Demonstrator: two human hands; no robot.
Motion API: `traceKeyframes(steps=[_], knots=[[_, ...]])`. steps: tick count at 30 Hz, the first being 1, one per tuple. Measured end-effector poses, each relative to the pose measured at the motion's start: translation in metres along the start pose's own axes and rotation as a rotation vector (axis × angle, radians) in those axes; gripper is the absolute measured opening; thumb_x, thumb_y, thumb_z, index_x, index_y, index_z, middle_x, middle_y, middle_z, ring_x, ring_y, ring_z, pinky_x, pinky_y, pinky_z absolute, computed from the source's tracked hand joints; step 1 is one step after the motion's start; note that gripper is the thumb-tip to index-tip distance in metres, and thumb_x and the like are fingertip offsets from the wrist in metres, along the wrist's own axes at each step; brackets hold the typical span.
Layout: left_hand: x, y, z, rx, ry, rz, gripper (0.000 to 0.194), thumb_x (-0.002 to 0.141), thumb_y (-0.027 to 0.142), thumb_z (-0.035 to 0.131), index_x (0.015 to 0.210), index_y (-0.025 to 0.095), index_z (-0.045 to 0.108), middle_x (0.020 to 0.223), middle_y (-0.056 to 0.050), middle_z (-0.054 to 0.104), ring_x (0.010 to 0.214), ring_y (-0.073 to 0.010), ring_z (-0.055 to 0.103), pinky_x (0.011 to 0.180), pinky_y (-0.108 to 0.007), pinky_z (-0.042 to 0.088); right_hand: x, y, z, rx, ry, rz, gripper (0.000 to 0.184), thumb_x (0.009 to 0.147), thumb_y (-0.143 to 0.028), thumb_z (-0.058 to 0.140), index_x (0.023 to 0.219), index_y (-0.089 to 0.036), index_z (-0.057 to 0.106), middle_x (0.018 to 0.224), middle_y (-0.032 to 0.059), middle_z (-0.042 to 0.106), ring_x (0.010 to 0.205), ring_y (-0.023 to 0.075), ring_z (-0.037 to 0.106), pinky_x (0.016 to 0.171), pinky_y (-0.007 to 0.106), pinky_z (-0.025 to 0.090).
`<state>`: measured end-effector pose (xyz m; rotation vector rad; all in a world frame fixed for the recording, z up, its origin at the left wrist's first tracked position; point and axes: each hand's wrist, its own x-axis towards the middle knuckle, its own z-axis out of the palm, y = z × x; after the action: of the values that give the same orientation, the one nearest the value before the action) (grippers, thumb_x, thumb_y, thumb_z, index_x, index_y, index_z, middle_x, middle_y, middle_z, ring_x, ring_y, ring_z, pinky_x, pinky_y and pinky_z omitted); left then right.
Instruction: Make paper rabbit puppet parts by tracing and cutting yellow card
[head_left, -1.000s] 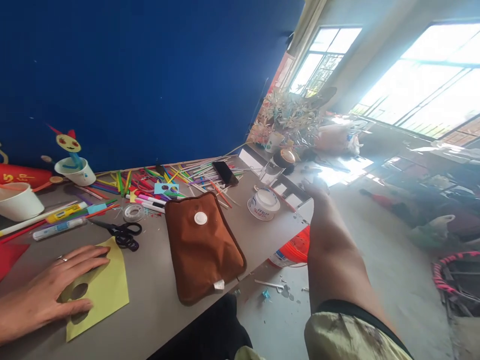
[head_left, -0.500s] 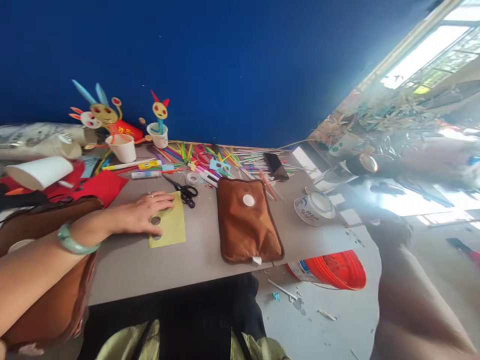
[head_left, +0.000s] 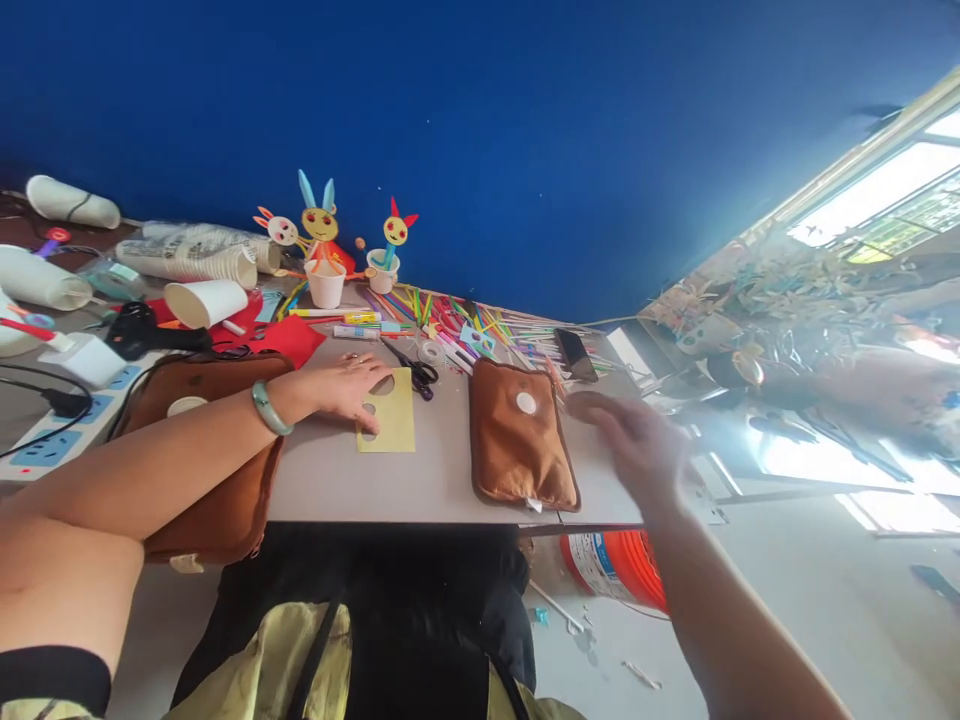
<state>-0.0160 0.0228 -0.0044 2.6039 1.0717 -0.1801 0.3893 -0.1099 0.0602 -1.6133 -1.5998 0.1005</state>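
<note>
My left hand (head_left: 349, 392) lies with its fingers spread on the left edge of a yellow sheet of paper (head_left: 397, 420) that has round holes cut in it. Black-handled scissors (head_left: 421, 378) rest just behind the paper's upper right corner. On the right, my right hand (head_left: 645, 445) is raised over the table's right side, smeared by motion; whether it holds anything cannot be made out. Between the hands lies a brown hot-water bag (head_left: 517, 455) with a white round cap. The spot behind my right hand is hidden.
Pens and colored sticks (head_left: 450, 320) litter the back, beside a phone (head_left: 576, 354). Paper-cup puppets (head_left: 326, 285) stand by the blue wall. At left are another brown bag (head_left: 210, 510), a power strip (head_left: 67, 430) and paper cups (head_left: 206, 300). Below the table edge sits a red bucket (head_left: 626, 560).
My right hand has come into view from the right, covering where the white tub stood. The view has shifted left, while my left hand stays on the yellow paper.
</note>
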Motion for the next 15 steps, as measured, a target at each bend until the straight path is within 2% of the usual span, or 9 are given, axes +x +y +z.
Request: traceKeyframes(steps=[3,5,7,9,11,15], knots=[[-0.003,0.001,-0.001,0.016,-0.013,-0.005,0.093,0.072,0.064,0.070,0.147,0.015,0.044,0.155,-0.021,0.041,0.146,-0.0378,0.033,0.119,-0.050,0.027,0.004,-0.061,0.064,0.296,-0.250,0.091,0.035,0.084,-0.055,0.071,0.089,-0.020,0.068,0.063,0.0010,0.068,0.053,0.0163,0.062,0.057,0.032,0.052],[-0.004,0.000,0.000,0.019,0.003,0.013,0.089,0.073,0.067,0.069,0.144,0.016,0.048,0.154,-0.021,0.042,0.144,-0.0381,0.036,0.117,-0.050,0.028,0.014,-0.092,0.104,0.526,-0.407,0.161,0.036,0.084,-0.056,0.070,0.087,-0.020,0.064,0.060,-0.0008,0.067,0.055,0.0154,0.064,0.059,0.030,0.054],[-0.004,-0.001,0.000,0.025,0.049,0.043,0.085,0.073,0.068,0.069,0.139,0.017,0.052,0.150,-0.020,0.047,0.140,-0.0380,0.040,0.115,-0.049,0.031,0.026,-0.111,0.140,0.742,-0.516,0.258,0.041,0.077,-0.058,0.076,0.086,-0.020,0.062,0.065,0.0001,0.070,0.059,0.0157,0.068,0.061,0.029,0.057],[-0.003,0.000,-0.001,0.029,0.080,0.065,0.080,0.071,0.067,0.071,0.132,0.017,0.056,0.142,-0.018,0.053,0.133,-0.0367,0.047,0.111,-0.047,0.035,0.038,-0.120,0.171,0.839,-0.594,0.321,0.045,0.069,-0.057,0.083,0.083,-0.020,0.062,0.063,-0.0010,0.068,0.056,0.0139,0.066,0.056,0.026,0.055],[-0.002,0.002,-0.003,0.028,0.073,0.056,0.076,0.068,0.065,0.075,0.126,0.018,0.059,0.136,-0.017,0.058,0.128,-0.0349,0.051,0.108,-0.045,0.038,0.047,-0.121,0.194,0.881,-0.609,0.363,0.048,0.062,-0.055,0.087,0.083,-0.020,0.063,0.061,-0.0033,0.065,0.050,0.0110,0.061,0.048,0.023,0.050],[0.000,0.004,-0.006,0.049,0.041,0.023,0.080,0.067,0.067,0.076,0.128,0.018,0.058,0.140,-0.017,0.055,0.131,-0.0364,0.047,0.108,-0.046,0.037,0.050,-0.109,0.222,0.929,-0.571,0.444,0.053,0.057,-0.058,0.089,0.077,-0.020,0.059,0.064,-0.0025,0.067,0.044,0.0075,0.054,0.041,0.020,0.042]])
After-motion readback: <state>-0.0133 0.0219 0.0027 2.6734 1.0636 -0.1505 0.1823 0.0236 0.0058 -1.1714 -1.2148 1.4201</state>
